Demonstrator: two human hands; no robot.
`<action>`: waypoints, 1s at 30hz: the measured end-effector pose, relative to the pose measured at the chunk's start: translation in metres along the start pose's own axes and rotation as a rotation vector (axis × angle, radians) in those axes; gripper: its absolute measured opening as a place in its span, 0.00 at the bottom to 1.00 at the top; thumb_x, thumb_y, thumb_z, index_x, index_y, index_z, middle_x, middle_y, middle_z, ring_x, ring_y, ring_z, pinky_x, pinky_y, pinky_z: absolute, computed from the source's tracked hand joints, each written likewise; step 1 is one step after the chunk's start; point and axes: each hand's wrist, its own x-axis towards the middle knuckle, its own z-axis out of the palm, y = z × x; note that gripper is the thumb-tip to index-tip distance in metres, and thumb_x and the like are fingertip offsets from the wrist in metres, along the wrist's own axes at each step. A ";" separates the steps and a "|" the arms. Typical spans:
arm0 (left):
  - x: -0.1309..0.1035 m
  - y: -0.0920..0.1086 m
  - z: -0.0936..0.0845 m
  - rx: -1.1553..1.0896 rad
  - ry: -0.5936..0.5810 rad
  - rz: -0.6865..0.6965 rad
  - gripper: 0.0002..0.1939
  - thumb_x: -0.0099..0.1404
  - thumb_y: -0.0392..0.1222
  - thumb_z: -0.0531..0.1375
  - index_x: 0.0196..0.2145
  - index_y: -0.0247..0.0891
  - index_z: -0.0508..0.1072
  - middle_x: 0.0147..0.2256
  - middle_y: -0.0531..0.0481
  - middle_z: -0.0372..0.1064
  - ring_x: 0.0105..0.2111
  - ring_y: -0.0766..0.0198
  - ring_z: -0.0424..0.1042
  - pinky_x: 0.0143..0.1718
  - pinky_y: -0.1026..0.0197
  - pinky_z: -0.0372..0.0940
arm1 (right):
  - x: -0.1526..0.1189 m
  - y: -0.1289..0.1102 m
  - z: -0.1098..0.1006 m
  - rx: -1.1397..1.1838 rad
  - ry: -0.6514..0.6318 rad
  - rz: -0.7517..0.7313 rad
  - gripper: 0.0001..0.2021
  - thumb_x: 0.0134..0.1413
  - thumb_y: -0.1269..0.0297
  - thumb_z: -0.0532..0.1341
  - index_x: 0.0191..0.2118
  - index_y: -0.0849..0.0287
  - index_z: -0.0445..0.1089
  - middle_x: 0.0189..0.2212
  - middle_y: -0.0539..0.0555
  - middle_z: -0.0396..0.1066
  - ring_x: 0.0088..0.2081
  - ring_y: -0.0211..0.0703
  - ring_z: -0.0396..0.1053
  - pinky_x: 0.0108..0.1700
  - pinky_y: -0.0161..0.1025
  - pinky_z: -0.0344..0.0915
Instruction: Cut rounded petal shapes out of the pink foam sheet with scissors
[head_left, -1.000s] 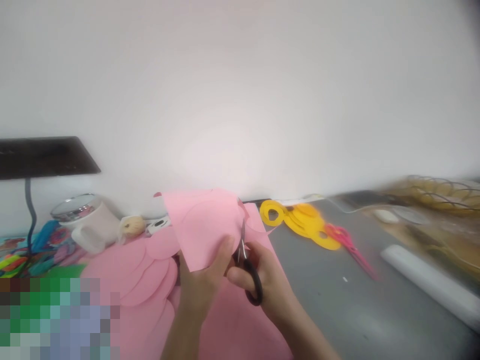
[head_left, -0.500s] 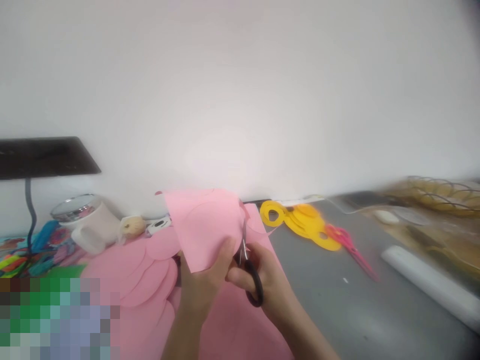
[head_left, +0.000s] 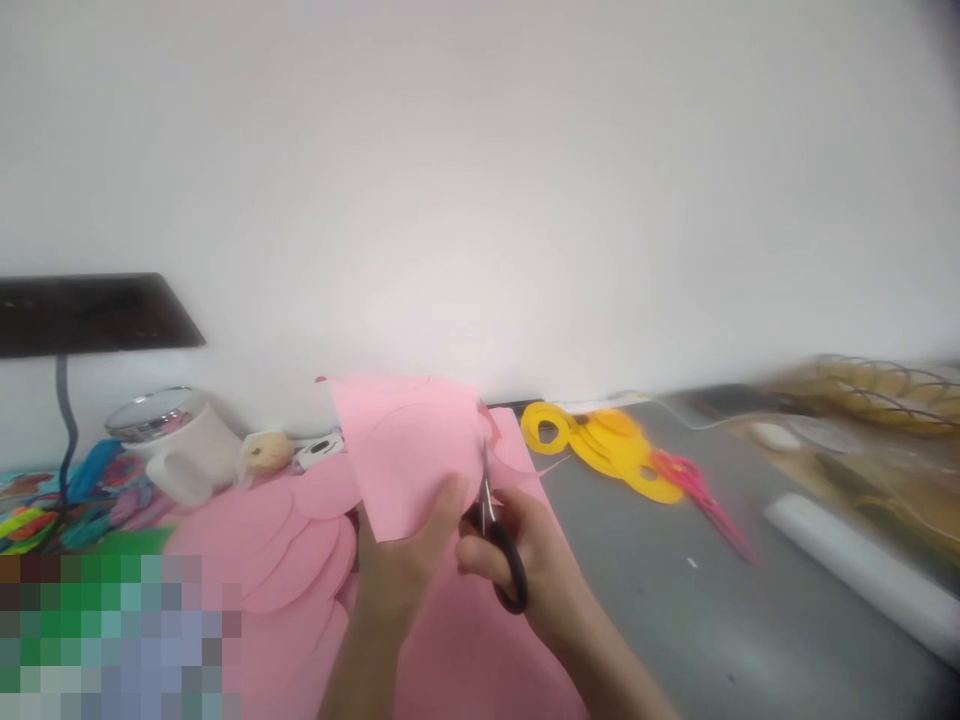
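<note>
My left hand [head_left: 409, 570] grips the lower edge of a pink paper sheet [head_left: 405, 440], thumb on its front. A faint curved outline shows on the sheet. In my right hand [head_left: 525, 550] are black-handled scissors [head_left: 511, 570], their blades pointing up at the sheet's right edge. A narrow cut strip [head_left: 529, 472] of pink paper trails off to the right of the blades. Overlapping pink paper rounds [head_left: 300, 560] lie to the left of my left hand. Larger pink paper [head_left: 480, 640] lies flat beneath both hands.
Yellow paper rings [head_left: 611, 450] and pink scissors [head_left: 705, 505] lie on the grey tabletop [head_left: 637, 620] to the right. A white roll [head_left: 855, 565] is farther right. A white mug [head_left: 195, 450] and colourful bundles [head_left: 97, 490] stand left, against the wall.
The sheet and both hands stay in nearly the same place. The scissor blades look closer together, and the cut strip at the right hangs slightly differently.
</note>
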 end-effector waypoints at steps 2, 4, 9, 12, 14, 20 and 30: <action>0.000 -0.001 0.001 -0.044 -0.013 0.000 0.12 0.47 0.43 0.69 0.30 0.36 0.78 0.27 0.49 0.76 0.31 0.57 0.76 0.39 0.56 0.71 | 0.000 -0.001 0.001 0.004 0.014 0.010 0.18 0.36 0.65 0.73 0.27 0.59 0.63 0.19 0.42 0.60 0.23 0.33 0.55 0.26 0.32 0.57; -0.001 -0.001 0.003 -0.093 -0.014 -0.004 0.12 0.48 0.43 0.68 0.31 0.36 0.78 0.27 0.49 0.76 0.31 0.57 0.76 0.37 0.57 0.71 | -0.001 -0.004 0.004 0.016 0.045 0.040 0.19 0.34 0.64 0.74 0.26 0.59 0.62 0.18 0.42 0.60 0.22 0.32 0.55 0.26 0.32 0.57; -0.005 0.001 0.006 -0.027 0.021 -0.020 0.12 0.50 0.48 0.66 0.19 0.38 0.73 0.18 0.51 0.70 0.29 0.57 0.75 0.37 0.56 0.72 | -0.001 -0.011 0.010 0.037 0.062 0.073 0.21 0.29 0.64 0.76 0.25 0.60 0.62 0.17 0.42 0.59 0.22 0.32 0.54 0.24 0.31 0.53; -0.007 0.002 0.005 0.060 0.032 -0.052 0.12 0.49 0.49 0.67 0.18 0.39 0.74 0.18 0.50 0.69 0.30 0.54 0.75 0.37 0.55 0.71 | 0.000 -0.009 0.008 0.074 0.023 0.017 0.21 0.31 0.63 0.76 0.26 0.59 0.62 0.18 0.41 0.57 0.22 0.31 0.53 0.23 0.30 0.51; -0.007 0.002 0.004 0.062 0.011 -0.061 0.11 0.49 0.49 0.67 0.19 0.39 0.75 0.19 0.49 0.71 0.32 0.53 0.75 0.38 0.54 0.71 | 0.001 -0.007 0.005 0.096 -0.007 -0.027 0.21 0.33 0.62 0.75 0.28 0.59 0.62 0.18 0.41 0.56 0.22 0.31 0.52 0.24 0.31 0.51; -0.004 -0.001 0.003 0.049 -0.005 -0.027 0.11 0.48 0.49 0.67 0.22 0.39 0.75 0.21 0.49 0.71 0.39 0.50 0.75 0.44 0.51 0.70 | 0.001 -0.001 0.002 0.113 -0.034 -0.070 0.23 0.35 0.61 0.76 0.30 0.58 0.61 0.21 0.43 0.58 0.23 0.32 0.52 0.25 0.31 0.53; -0.005 0.003 0.003 0.080 0.016 -0.025 0.11 0.48 0.49 0.66 0.19 0.40 0.72 0.19 0.49 0.69 0.44 0.47 0.73 0.49 0.48 0.67 | 0.002 -0.001 0.002 0.073 -0.016 -0.034 0.23 0.36 0.63 0.75 0.32 0.58 0.61 0.22 0.44 0.61 0.25 0.33 0.55 0.27 0.31 0.55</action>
